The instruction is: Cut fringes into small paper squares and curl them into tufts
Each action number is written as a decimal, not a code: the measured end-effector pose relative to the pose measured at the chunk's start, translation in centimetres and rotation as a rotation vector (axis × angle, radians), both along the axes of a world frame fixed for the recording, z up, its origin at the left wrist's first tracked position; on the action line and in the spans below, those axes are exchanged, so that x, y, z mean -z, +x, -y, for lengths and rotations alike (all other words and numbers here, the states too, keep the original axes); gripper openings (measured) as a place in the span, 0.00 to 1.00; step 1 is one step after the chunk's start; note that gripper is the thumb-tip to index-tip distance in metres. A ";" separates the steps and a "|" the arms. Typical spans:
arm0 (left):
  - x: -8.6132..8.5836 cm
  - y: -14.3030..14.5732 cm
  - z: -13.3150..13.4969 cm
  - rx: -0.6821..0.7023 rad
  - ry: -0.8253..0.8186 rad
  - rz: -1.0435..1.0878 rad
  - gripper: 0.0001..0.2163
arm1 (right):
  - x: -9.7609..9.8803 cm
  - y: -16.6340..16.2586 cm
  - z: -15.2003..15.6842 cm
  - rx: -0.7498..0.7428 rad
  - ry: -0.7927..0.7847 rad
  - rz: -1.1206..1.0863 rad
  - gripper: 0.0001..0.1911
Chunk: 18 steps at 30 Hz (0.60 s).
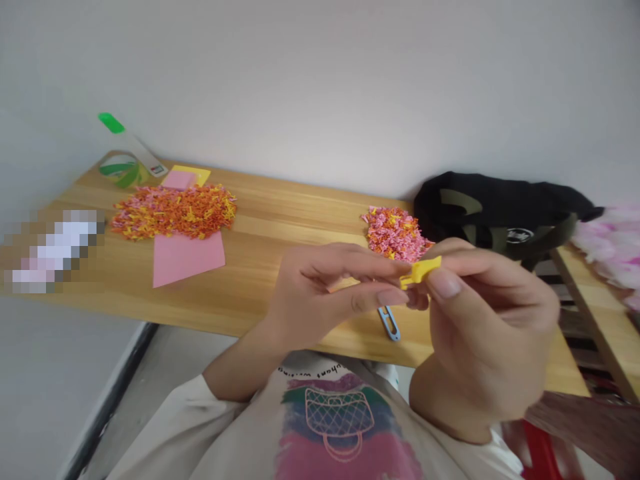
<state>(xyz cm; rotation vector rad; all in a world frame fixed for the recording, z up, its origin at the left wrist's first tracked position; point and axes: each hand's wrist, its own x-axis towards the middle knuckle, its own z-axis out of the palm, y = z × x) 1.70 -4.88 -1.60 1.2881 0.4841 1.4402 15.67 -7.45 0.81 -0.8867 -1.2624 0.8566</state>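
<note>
nearest us, our right hand (493, 320) is closed in a pinch, thumb and forefinger gripping a small yellow piece (425, 269) in the air over the near right part of the counter (300, 207). our left hand (313, 293) is nearly closed, its thumb and forefinger tips around the left end of the piece; we cannot tell whether they press on it. the piece looks thin, with narrow strips at its left end, so we judge it could crease or tear: we do best to hold firmly with the right, touch lightly with the left, and move both in small, slow steps.

just below the fingers, a blue slotted tool (393, 328) lies on the counter, partly hidden. farther left is a pink sheet (187, 261), and past it an orange, pink and yellow heap (175, 213). a pinker heap (393, 230) sits far right, beside a black bag (495, 200). we should keep loose bits away from our fingertips.
</note>
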 end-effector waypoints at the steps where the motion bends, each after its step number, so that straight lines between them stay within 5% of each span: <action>1: -0.1 0.0 0.0 -0.012 -0.007 -0.003 0.04 | 0.1 0.0 -0.1 -0.002 0.014 0.003 0.08; 6: -0.3 0.0 0.3 -0.062 -0.034 -0.041 0.04 | 0.7 -0.1 -0.3 0.081 0.147 0.072 0.09; 18: -0.6 0.2 0.8 -0.151 0.012 -0.124 0.02 | 0.5 -0.7 -0.1 0.190 0.194 0.114 0.10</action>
